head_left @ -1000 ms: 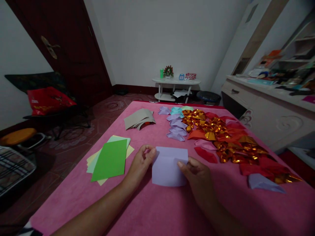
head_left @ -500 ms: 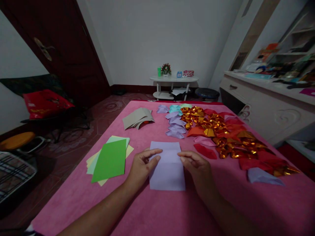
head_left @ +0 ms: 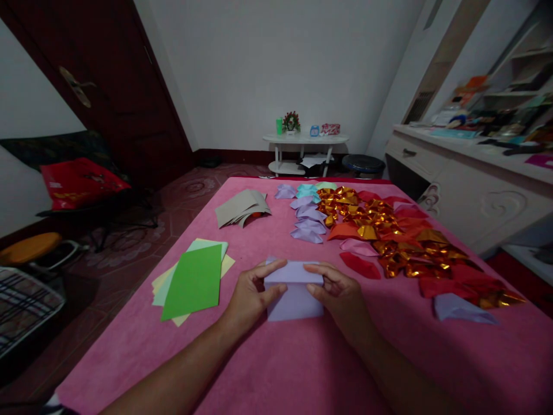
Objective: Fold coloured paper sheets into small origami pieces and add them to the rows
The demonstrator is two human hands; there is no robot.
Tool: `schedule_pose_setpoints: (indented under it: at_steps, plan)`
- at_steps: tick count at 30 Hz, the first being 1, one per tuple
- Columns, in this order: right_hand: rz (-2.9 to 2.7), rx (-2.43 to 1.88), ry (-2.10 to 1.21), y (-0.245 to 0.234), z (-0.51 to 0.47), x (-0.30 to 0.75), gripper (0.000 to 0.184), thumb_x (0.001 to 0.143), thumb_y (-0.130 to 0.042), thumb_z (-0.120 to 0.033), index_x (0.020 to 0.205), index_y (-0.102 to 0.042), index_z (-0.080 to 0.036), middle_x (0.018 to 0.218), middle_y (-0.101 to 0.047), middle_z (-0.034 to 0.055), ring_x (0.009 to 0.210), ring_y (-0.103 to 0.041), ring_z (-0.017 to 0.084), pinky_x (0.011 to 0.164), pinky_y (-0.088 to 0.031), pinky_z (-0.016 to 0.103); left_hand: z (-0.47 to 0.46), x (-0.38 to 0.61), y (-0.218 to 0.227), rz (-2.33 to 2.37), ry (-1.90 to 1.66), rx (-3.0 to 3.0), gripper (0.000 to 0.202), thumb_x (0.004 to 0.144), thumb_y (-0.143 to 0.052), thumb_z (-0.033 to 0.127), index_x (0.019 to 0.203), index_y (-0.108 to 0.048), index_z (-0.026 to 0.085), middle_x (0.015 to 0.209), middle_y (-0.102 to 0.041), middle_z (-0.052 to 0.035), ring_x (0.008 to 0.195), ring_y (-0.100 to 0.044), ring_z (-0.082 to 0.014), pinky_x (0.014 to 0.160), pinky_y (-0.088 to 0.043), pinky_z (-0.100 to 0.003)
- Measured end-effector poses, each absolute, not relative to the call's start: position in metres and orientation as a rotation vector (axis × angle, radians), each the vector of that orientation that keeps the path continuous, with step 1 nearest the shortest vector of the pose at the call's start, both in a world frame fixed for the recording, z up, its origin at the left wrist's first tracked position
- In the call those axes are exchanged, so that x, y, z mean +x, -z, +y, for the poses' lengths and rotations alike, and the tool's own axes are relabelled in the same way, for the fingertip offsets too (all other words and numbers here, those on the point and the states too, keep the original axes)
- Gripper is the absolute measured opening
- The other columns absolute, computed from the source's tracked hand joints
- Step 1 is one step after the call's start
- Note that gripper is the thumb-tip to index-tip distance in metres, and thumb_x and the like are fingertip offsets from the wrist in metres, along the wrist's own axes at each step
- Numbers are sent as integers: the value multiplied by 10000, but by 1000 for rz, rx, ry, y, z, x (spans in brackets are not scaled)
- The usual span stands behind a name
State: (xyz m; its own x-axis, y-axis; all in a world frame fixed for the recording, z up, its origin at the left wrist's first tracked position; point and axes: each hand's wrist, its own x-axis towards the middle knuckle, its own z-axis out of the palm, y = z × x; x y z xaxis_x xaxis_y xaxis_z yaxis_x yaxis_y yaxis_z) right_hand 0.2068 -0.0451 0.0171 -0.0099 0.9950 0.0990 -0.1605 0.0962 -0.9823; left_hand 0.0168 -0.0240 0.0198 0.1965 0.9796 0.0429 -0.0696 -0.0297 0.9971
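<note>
A lavender sheet of paper [head_left: 295, 304] is partly folded, its far part bent over into a raised crosswise ridge. My left hand [head_left: 258, 291] pinches its left edge between thumb and fingers. On the opposite edge my right hand [head_left: 336, 291] pinches it the same way, thumb on the near side of the fold. The fingertips of both hands cover the ends of the ridge. Left of my hands lies a small stack of coloured paper with a green sheet [head_left: 193, 283] on top. Farther off are folded lavender paper pieces [head_left: 309, 225].
A pink cloth [head_left: 259, 380] covers the table. Grey sheets [head_left: 242, 208] lie at the far left; shiny gold folded pieces [head_left: 358, 210] and red ones [head_left: 360, 266] spread over the right. Beyond stand a white side table [head_left: 305, 139] and, to the right, a white cabinet [head_left: 458, 178].
The lavender paper lay flatter before; now its middle is bent up into a ridge and it looks shorter. Both hands have closed in on the fold, the right one shifting slightly left.
</note>
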Motion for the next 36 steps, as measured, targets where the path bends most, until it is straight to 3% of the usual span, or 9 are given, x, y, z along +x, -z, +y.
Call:
schedule_pose_setpoints:
  at_steps: [6,14,20,25,33,36]
  plan:
    - [-1160,-1027,-1169,-17,-44,207,228,675,-731,-190,899,-733,-232,1018,-604,52,918,-580,207,731,-477,278,-26,20,-22,1023,-1130,1192,369,620,-792,226,981,-734,175,1019,-689,-86,840,-626,-190,696,-496,-255]
    - [-1168,-1131,-1186,-15,-44,207,249,666,-737,-245,912,-732,-204,978,-635,57,751,-590,183,587,-449,254,-27,20,-22,989,-1046,951,423,571,-830,257,960,-726,126,805,-730,-81,608,-626,-136,578,-488,-236]
    - [-1175,-1167,-1143,-13,-45,208,173,681,-724,-267,842,-745,-209,856,-632,37,645,-553,152,521,-394,240,-26,20,-19,967,-1032,959,441,559,-835,236,970,-720,125,805,-732,-78,608,-631,-141,593,-499,-247]
    - [-1209,-1167,-1105,-14,-45,209,125,710,-699,-275,799,-749,-203,790,-618,34,690,-553,165,563,-401,245,-27,20,-15,1075,-1048,1144,275,608,-803,260,856,-753,153,807,-729,-70,649,-627,-156,597,-486,-242]
    - [-1065,-1070,-1238,-19,-43,209,99,684,-725,-277,722,-722,-186,874,-646,42,797,-583,185,648,-430,259,-28,19,-24,1093,-1137,1557,106,733,-711,273,761,-770,190,836,-700,-74,778,-618,-189,662,-481,-252]
    - [-981,-1066,-1290,-17,-44,209,133,657,-748,-291,706,-705,-174,808,-655,30,712,-573,159,605,-421,248,-29,19,-28,1065,-1160,1604,110,738,-705,273,740,-766,182,878,-681,-83,836,-610,-204,701,-483,-270]
